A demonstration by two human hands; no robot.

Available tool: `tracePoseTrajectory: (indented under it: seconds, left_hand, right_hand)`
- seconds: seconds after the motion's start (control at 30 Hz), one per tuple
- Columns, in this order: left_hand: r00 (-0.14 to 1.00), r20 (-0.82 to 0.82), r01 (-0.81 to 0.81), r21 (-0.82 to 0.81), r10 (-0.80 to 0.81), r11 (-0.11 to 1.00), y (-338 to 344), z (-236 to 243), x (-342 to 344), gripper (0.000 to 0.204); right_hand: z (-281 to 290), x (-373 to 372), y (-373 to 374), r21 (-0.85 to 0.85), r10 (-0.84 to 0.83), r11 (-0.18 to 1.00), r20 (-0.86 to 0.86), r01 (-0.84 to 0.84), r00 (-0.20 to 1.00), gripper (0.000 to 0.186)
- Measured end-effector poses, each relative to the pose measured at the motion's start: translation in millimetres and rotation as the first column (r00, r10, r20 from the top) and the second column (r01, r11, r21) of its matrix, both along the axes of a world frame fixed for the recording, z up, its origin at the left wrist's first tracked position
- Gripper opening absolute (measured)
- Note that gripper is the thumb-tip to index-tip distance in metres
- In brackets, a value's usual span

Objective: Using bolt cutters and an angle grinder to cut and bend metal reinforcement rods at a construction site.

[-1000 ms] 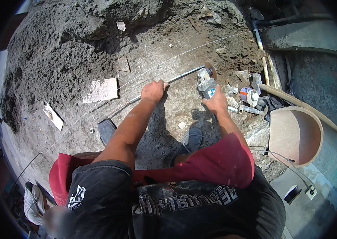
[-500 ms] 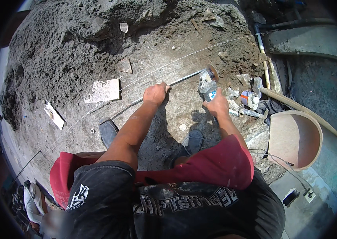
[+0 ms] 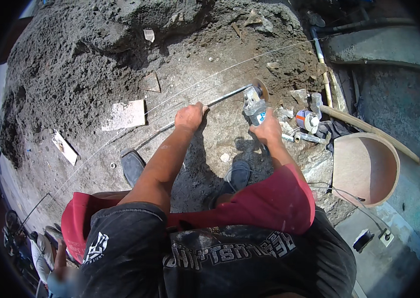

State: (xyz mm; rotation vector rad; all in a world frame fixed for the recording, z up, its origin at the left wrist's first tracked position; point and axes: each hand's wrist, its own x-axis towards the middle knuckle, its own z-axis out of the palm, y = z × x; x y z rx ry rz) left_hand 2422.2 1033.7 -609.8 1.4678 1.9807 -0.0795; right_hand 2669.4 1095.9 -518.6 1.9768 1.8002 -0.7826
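The right hand [image 3: 268, 131] has its fingers closed around the grey grinder [image 3: 254, 108], and left of it the left hand [image 3: 189, 117] holds with its fingers the thin, straight rod [image 3: 229, 95], whose end is just beside the grinder's round disc [image 3: 262, 90]. Left of the grinder, gritty ground [image 3: 220, 131] leaves open room until the edge of the rough grey heap [image 3: 80, 54]; right of it, jagged rubble [image 3: 299, 96] and a smooth curved basin [image 3: 351, 166] narrow the space.

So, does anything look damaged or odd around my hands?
Yes: a tile shard beyond the left hand, which grips a thin rod, looks broken, its outline pointed and uneven. Also odd: no guard is discernible around the disc of the grinder in the right hand.
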Motion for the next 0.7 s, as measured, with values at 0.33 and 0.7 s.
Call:
tracePoseTrajectory:
  seconds: [0.33, 0.7]
  left_hand:
    - [1.0, 0.009, 0.006, 0.042, -0.007, 0.999, -1, 2, 2, 0.041]
    - [1.0, 0.013, 0.007, -0.012, -0.007, 1.0, 1, 3, 2, 0.039]
  right_hand:
    - [-13, 10, -3, 0.035, -0.015, 0.999, -0.08, 0.018, 0.997, 0.07]
    - [-10, 11, -6, -0.014, -0.013, 1.0, -0.092, 0.012, 0.996, 0.064]
